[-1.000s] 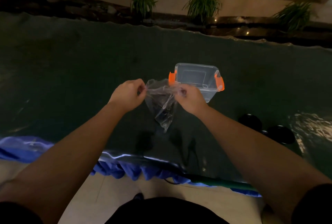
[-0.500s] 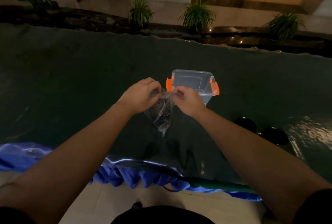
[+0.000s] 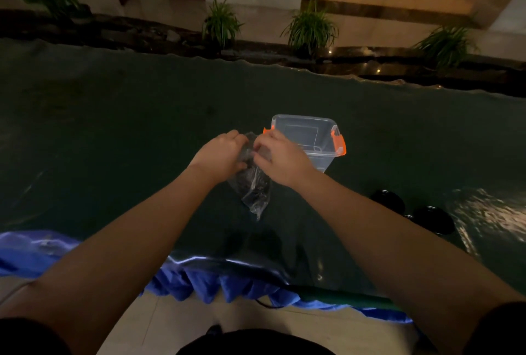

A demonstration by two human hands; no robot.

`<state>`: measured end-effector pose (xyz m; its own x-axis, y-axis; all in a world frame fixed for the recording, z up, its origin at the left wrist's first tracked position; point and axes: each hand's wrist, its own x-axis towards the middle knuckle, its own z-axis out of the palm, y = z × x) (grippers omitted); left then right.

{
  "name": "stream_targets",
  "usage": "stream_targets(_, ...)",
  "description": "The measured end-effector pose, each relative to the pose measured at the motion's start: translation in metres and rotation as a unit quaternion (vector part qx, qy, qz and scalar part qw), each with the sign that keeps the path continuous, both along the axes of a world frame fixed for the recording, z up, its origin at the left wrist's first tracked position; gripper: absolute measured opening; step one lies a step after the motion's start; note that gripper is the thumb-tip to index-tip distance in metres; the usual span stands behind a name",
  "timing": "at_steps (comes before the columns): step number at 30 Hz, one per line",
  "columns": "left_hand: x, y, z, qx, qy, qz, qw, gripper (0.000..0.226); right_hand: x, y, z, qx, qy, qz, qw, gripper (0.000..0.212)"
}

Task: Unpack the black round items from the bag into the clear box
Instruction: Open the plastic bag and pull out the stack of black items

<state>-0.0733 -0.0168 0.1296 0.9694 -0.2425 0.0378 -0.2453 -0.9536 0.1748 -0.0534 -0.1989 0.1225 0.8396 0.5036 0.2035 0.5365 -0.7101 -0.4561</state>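
Both hands, left hand [image 3: 220,155] and right hand [image 3: 280,159], pinch the crinkly clear plastic bag [image 3: 253,183] just in front of the clear orange-latched plastic box [image 3: 308,141], probably bunching it up since the black round items [image 3: 432,219] sit well right of the box.

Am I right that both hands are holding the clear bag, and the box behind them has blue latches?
Not quite. The head view shows both the left hand and right hand on the clear bag, but the clear box has orange latches.
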Motion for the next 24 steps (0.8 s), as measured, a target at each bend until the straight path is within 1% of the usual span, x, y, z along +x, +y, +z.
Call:
stream_targets(4, -0.005, -0.002, -0.002, -0.041, -0.034, 0.021, 0.998, 0.03, 0.005, 0.015, 0.001, -0.065, -0.017, -0.043, 0.997, 0.027)
stream_targets(7, -0.008, -0.003, 0.0, -0.045, -0.064, 0.037, 0.996, 0.024, 0.009, 0.023, 0.003, -0.091, -0.032, -0.088, 0.991, 0.026)
stream_targets(10, -0.008, -0.002, 0.004, -0.027, -0.052, 0.047, 0.997, 0.023, 0.01, 0.027, 0.005, -0.147, -0.03, -0.101, 0.984, 0.015)
stream_targets(12, -0.008, 0.0, 0.007, -0.008, -0.029, 0.051, 0.998, 0.023, 0.008, 0.028, 0.007, -0.175, -0.026, -0.094, 0.98, 0.016)
stream_targets(14, -0.008, 0.001, 0.009, 0.011, -0.011, 0.051, 0.999, 0.031, 0.006, 0.025, 0.009, -0.197, -0.022, -0.081, 0.977, 0.024)
stream_targets(18, -0.01, 0.003, 0.006, 0.026, 0.036, 0.064, 0.997, 0.057, 0.002, 0.018, 0.012, -0.247, -0.012, -0.056, 0.967, 0.043)
stream_targets(20, -0.012, 0.003, 0.002, 0.069, 0.055, 0.069, 0.994, 0.077, -0.001, 0.013, 0.013, -0.275, -0.003, -0.051, 0.96, 0.058)
stream_targets(22, -0.013, 0.005, -0.002, 0.12, 0.074, 0.074, 0.987, 0.103, -0.003, 0.008, 0.016, -0.304, 0.009, -0.047, 0.951, 0.078)
stream_targets(24, -0.014, 0.007, -0.005, 0.143, 0.086, 0.076, 0.983, 0.118, -0.006, 0.002, 0.018, -0.333, 0.014, -0.051, 0.942, 0.094)
